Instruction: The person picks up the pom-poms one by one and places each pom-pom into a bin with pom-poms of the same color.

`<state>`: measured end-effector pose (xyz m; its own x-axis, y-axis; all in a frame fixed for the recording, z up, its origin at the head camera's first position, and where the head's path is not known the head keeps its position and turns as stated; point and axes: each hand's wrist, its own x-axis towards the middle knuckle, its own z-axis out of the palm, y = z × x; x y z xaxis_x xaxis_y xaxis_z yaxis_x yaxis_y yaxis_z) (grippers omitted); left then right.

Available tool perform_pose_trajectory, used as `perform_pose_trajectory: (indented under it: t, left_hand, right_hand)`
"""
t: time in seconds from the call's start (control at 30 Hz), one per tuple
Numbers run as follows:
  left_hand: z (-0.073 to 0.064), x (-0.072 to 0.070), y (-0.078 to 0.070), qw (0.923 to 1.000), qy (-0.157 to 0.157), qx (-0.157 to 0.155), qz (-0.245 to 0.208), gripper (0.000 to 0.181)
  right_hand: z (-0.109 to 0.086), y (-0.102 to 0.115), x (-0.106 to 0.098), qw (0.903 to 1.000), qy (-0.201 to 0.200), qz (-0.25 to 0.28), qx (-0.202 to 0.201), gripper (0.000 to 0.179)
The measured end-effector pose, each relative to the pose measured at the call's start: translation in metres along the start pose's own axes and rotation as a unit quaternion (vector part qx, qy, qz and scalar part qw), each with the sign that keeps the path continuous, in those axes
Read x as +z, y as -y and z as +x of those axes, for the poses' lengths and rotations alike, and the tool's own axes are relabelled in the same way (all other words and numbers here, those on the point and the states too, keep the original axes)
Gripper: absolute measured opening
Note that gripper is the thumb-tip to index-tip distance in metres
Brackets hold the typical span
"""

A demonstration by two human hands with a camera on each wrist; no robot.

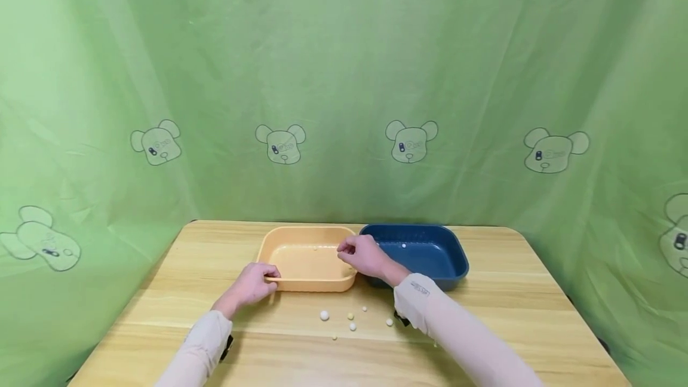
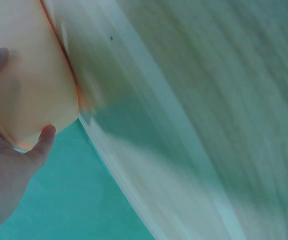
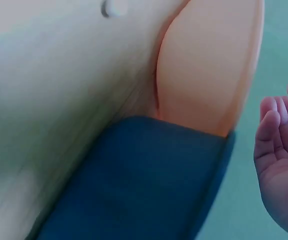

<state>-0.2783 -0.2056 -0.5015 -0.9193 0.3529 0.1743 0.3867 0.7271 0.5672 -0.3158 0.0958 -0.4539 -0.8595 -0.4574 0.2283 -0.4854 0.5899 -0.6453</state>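
Observation:
My left hand [image 1: 249, 285] grips the near left rim of a peach plastic basin [image 1: 312, 285], with the thumb on the outer wall in the left wrist view. A small pale ball [image 1: 315, 248] lies inside this basin. My right hand [image 1: 366, 255] is above the basin's right side, by the border with a dark blue basin [image 1: 457, 255]. Its fingers are bent in the right wrist view [image 3: 284, 165]; whether a small ball sits between the fingertips is hidden. White balls [image 1: 324, 315] and a yellowish ball [image 1: 351, 316] lie on the table in front.
The two basins stand side by side on a wooden table [image 1: 510, 315]. A white ball [image 1: 404, 246] lies in the blue one. Several loose balls are scattered near the front, including a white ball [image 1: 389, 322] close to my right forearm. A green curtain [image 1: 344, 196] hangs behind.

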Motion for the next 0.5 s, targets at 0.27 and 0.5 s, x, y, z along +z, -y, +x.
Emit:
perform_pose_trajectory:
  t: [0.27, 0.5]
  left_hand:
    - [0.000, 0.001, 0.002, 1.0000, -0.003, 0.001, 0.009, 0.017]
    - [0.000, 0.001, 0.003, 1.0000, -0.001, -0.006, 0.007, 0.018]
  right_hand:
    - [-0.034, 0.006, -0.005, 0.9987, 0.030, -0.009, -0.039, 0.011]
    - [-0.063, 0.004, -0.005, 0.9960, 0.064, -0.016, -0.061, 0.007]
